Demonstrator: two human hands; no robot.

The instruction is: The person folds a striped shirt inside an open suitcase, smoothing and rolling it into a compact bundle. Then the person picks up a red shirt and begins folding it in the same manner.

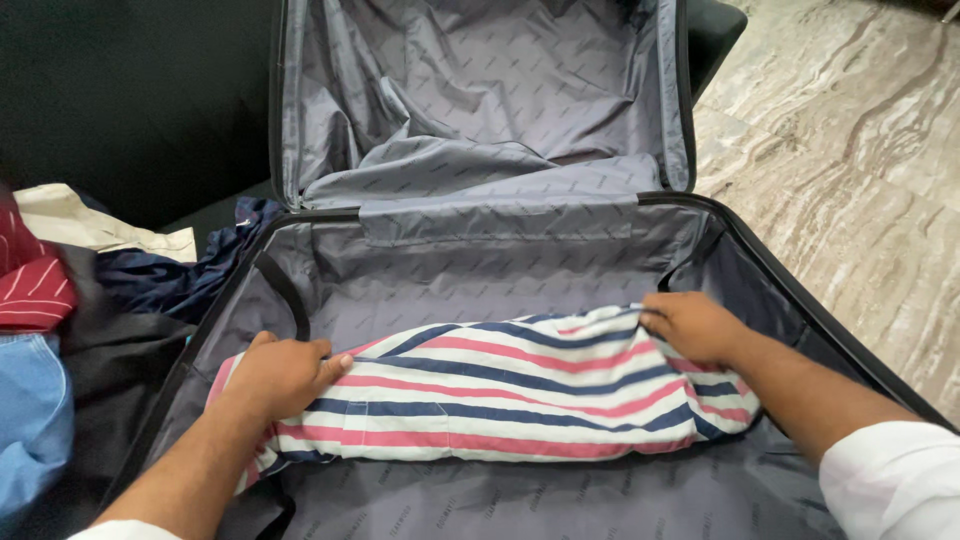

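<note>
Right, both hands are down in the open suitcase (780, 290), on a rolled striped shirt (500, 395) lying across its grey-lined lower half. Left hand (280, 375) lies over the roll's left end, fingers (325, 362) curled around the cloth. Right hand (690, 325) pinches the upper right edge, fingers closed on fabric. Loose clothes (60, 330) are heaped left of the case; marble floor (850, 150) to the right.

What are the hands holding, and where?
Both grip the striped garment: left hand at its left end, right hand pinching its upper right edge.
</note>
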